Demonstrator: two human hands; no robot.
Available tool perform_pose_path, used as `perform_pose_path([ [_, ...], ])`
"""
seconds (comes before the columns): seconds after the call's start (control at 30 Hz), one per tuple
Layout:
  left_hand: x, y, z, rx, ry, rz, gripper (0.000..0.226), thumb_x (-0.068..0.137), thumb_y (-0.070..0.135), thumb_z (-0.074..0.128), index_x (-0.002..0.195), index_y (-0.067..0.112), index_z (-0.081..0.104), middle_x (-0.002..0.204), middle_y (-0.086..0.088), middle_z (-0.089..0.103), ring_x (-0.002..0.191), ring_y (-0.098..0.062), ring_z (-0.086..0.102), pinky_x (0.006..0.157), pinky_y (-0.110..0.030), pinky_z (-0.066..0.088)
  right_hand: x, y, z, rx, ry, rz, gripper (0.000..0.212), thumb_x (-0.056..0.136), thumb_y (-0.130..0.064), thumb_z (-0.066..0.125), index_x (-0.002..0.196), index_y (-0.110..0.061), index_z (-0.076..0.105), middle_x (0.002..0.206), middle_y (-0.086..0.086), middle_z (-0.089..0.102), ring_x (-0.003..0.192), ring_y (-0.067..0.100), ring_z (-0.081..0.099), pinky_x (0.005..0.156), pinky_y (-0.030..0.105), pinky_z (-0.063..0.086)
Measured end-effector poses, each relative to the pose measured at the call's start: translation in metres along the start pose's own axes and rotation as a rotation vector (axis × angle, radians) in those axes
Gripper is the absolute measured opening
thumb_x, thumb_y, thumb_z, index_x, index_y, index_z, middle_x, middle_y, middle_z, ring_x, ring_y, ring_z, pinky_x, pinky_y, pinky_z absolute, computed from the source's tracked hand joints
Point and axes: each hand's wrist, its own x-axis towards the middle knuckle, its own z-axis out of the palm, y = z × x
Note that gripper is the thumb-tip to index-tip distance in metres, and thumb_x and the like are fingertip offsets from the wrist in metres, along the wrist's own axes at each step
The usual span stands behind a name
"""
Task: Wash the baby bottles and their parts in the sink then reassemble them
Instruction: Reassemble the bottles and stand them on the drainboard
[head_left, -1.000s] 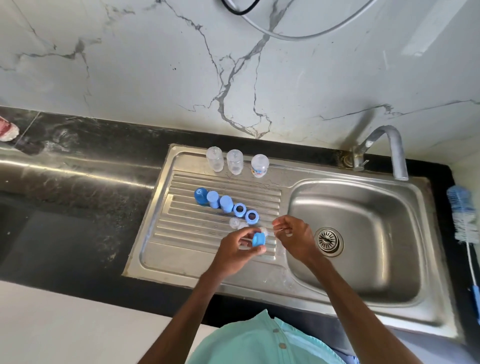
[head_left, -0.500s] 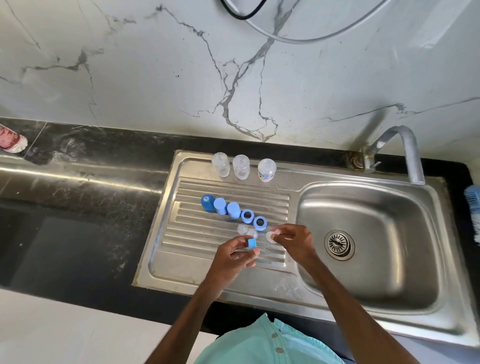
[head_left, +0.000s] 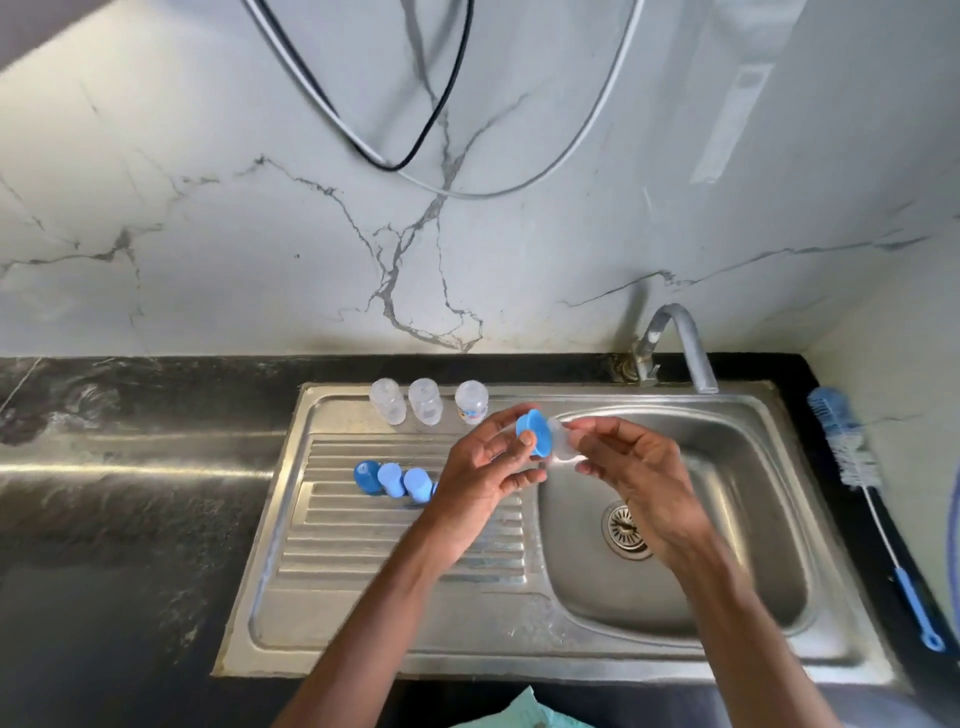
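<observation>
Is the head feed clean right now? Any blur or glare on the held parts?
Head view: the right hand is motion-smeared, so the clear plastic piece it pinches barely reads; the round blue plastic ring in the left hand is sharper; glare streaks the black stone counter; wide-angle bows the edges.

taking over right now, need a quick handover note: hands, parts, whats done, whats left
Left hand holds a blue ring; right hand pinches a clear teat against it, above the sink.
Three bottles stand bare on the back ledge; blue caps sit on the drainboard.
Done: parts laid out; whether they are washed, cannot tell.
Left: seat teat in ring, screw onto a bottle, cap it, repeat.
</observation>
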Motion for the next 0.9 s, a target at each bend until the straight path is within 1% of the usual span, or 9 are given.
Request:
perform_pose_path([
  [0.1, -0.001, 0.022, 0.029, 0.016, -0.064, 0.057, 0.041, 0.095, 0.027, 0.065, 0.135, 0.017, 0.065, 0.117, -0.006, 0.074, 0.105, -0.024, 0.069, 0.085, -0.030, 0.057, -0.016, -0.034, -0.009, -0.005, -0.070, -0.063, 0.026, 0.088, -0.003, 0.072, 0.114, -0.004, 0.076, 0.117, 0.011, 0.077, 0.102, 0.021, 0.070, 0.096, 0.037, 0.055],
  [0.2, -0.003, 0.039, 0.050, 0.020, -0.115, 0.079, 0.042, 0.097, 0.028, 0.062, 0.138, 0.017, 0.063, 0.122, -0.007, 0.073, 0.106, -0.023, 0.069, 0.084, -0.028, 0.057, -0.032, -0.059, -0.023, -0.073, -0.102, -0.137, 0.037, 0.083, -0.001, 0.078, 0.119, -0.013, 0.077, 0.110, 0.012, 0.077, 0.098, 0.019, 0.071, 0.097, 0.031, 0.055],
  [0.27, -0.005, 0.048, 0.065, 0.023, -0.146, 0.083, 0.044, 0.097, 0.029, 0.060, 0.139, 0.013, 0.062, 0.121, -0.008, 0.072, 0.103, -0.020, 0.070, 0.080, -0.026, 0.057, -0.041, -0.074, -0.029, -0.155, -0.070, -0.202, 0.036, 0.084, -0.004, 0.080, 0.117, -0.019, 0.079, 0.109, 0.011, 0.078, 0.097, 0.021, 0.073, 0.098, 0.032, 0.054],
  [0.37, -0.010, 0.054, 0.084, 0.028, -0.189, 0.099, 0.047, 0.097, 0.028, 0.059, 0.140, 0.010, 0.060, 0.118, -0.008, 0.072, 0.097, -0.018, 0.070, 0.077, -0.026, 0.056, -0.052, -0.092, -0.036, -0.272, 0.005, -0.316, 0.026, 0.087, -0.012, 0.081, 0.108, -0.028, 0.082, 0.102, 0.004, 0.080, 0.080, 0.018, 0.073, 0.083, 0.031, 0.058],
  [0.47, -0.016, 0.054, 0.099, 0.029, -0.210, 0.130, 0.046, 0.098, 0.028, 0.058, 0.138, 0.005, 0.061, 0.118, -0.014, 0.070, 0.102, -0.025, 0.069, 0.077, -0.027, 0.056, -0.064, -0.104, -0.041, -0.321, 0.034, -0.392, 0.019, 0.085, -0.022, 0.081, 0.098, -0.036, 0.084, 0.099, -0.002, 0.081, 0.071, 0.015, 0.069, 0.071, 0.038, 0.060],
  [0.53, -0.020, 0.053, 0.109, 0.033, -0.225, 0.144, 0.045, 0.099, 0.029, 0.056, 0.136, 0.005, 0.061, 0.118, -0.013, 0.070, 0.104, -0.026, 0.068, 0.077, -0.026, 0.055, -0.071, -0.109, -0.045, -0.327, 0.042, -0.410, 0.016, 0.084, -0.027, 0.080, 0.096, -0.036, 0.084, 0.098, -0.002, 0.081, 0.067, 0.018, 0.066, 0.069, 0.041, 0.059],
  [0.63, -0.027, 0.050, 0.121, 0.015, -0.244, 0.155, 0.041, 0.102, 0.028, 0.053, 0.136, 0.007, 0.062, 0.118, -0.009, 0.071, 0.105, -0.024, 0.068, 0.078, -0.027, 0.055, -0.079, -0.112, -0.052, -0.339, 0.055, -0.440, 0.017, 0.085, -0.020, 0.080, 0.091, -0.035, 0.085, 0.097, -0.003, 0.081, 0.063, 0.016, 0.067, 0.063, 0.032, 0.059],
  [0.73, -0.036, 0.045, 0.131, -0.009, -0.231, 0.150, 0.040, 0.102, 0.029, 0.051, 0.134, 0.010, 0.065, 0.115, -0.006, 0.072, 0.101, -0.019, 0.068, 0.079, -0.027, 0.056, -0.083, -0.113, -0.056, -0.330, 0.070, -0.468, 0.016, 0.084, -0.018, 0.082, 0.094, -0.030, 0.085, 0.100, 0.000, 0.080, 0.066, 0.026, 0.069, 0.064, 0.039, 0.059],
  [0.9, -0.041, 0.032, 0.143, -0.043, -0.112, 0.173, 0.034, 0.099, 0.030, 0.054, 0.121, 0.010, 0.071, 0.103, -0.010, 0.075, 0.091, -0.020, 0.071, 0.078, -0.027, 0.057, -0.082, -0.111, -0.067, -0.318, 0.095, -0.487, 0.015, 0.083, -0.017, 0.082, 0.098, -0.020, 0.084, 0.099, 0.001, 0.081, 0.069, 0.021, 0.073, 0.062, 0.034, 0.061],
])
